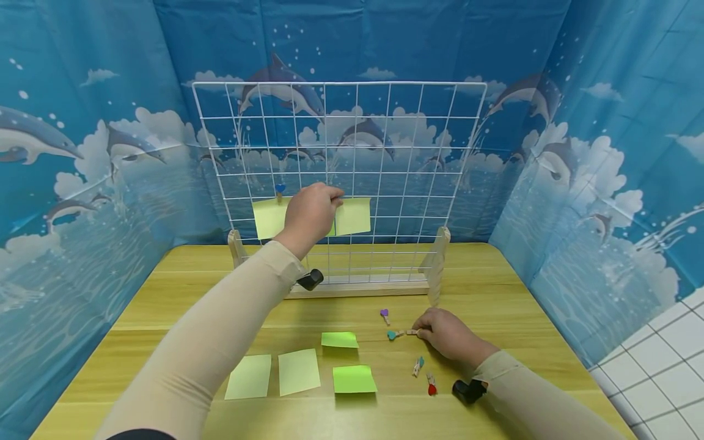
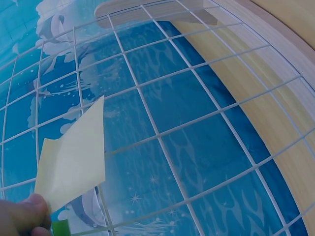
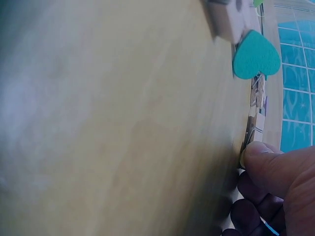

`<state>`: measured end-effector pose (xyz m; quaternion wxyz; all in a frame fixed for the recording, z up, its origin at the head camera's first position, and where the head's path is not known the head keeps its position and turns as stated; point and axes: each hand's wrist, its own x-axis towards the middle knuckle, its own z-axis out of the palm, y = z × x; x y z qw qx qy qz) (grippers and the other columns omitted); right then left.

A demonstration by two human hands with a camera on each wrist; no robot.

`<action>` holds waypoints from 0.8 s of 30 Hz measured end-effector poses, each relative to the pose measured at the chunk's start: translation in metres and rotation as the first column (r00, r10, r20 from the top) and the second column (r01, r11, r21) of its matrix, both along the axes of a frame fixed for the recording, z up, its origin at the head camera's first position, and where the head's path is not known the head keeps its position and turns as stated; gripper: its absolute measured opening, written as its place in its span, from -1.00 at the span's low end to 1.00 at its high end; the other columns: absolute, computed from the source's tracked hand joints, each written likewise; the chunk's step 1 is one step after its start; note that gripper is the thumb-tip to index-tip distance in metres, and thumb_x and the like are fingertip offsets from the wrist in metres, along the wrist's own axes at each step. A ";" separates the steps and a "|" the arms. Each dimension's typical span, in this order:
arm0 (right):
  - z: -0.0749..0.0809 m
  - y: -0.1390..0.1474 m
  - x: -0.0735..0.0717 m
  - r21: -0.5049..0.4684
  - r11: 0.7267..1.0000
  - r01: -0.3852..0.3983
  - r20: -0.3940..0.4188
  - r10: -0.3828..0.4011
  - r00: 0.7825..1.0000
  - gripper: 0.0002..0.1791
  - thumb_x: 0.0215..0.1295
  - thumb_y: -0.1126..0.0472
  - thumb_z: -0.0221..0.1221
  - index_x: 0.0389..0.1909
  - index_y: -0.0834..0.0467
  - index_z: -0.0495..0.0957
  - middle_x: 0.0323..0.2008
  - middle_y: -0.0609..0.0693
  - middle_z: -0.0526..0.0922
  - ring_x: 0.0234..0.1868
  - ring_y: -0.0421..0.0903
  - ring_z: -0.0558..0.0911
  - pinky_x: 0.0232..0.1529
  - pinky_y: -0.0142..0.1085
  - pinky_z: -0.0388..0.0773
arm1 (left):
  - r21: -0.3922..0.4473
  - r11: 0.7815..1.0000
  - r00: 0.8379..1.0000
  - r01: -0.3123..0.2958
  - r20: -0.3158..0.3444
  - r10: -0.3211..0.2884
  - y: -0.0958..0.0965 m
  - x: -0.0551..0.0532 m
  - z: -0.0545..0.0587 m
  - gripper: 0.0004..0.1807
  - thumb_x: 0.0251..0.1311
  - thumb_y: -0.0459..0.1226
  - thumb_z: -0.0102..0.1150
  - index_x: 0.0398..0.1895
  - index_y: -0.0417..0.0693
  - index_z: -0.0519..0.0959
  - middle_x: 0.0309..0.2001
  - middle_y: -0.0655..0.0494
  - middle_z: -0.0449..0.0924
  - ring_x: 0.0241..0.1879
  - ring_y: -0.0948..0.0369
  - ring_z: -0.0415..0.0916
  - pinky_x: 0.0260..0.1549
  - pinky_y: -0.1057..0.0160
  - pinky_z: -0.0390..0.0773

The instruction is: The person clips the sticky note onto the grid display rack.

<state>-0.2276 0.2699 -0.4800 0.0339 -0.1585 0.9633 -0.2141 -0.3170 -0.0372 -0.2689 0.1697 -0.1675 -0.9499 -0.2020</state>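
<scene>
My left hand [image 1: 310, 214] is raised at the white wire grid [image 1: 404, 183], pinching the top left corner of a pale yellow sticky note [image 1: 354, 216]. In the left wrist view, that hand's thumb [image 2: 32, 209] lies on the corner of the note [image 2: 76, 157]. Partly hidden behind the hand is a green note [image 1: 332, 230]. Another pale note [image 1: 266, 220] hangs to the left under a blue heart clothespin [image 1: 280, 190]. Low at the table, my right hand [image 1: 448, 335] pinches the end of a small wooden clothespin [image 3: 257, 125]; its far end is covered by the fingers.
Around the right hand lie clothespins with hearts: purple [image 1: 384, 314], teal [image 1: 392, 335], another teal [image 1: 419, 365] and red [image 1: 431, 387]. Two pale notes [image 1: 299, 372] and two green notes [image 1: 354, 379] lie in front. Wooden feet [image 1: 438, 263] carry the grid.
</scene>
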 end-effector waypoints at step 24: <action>-0.003 0.001 -0.002 0.009 1.000 0.019 0.004 -0.019 1.000 -0.87 0.42 0.32 0.32 -0.23 0.04 0.80 -0.28 -0.15 0.70 -0.19 -0.21 0.62 -0.03 -0.09 0.68 | 0.094 0.994 0.999 -0.048 -0.020 0.050 0.007 -0.001 -0.005 -0.70 0.60 -0.15 0.09 0.18 0.10 0.75 0.13 0.12 0.77 0.01 0.12 0.71 -0.35 0.17 0.64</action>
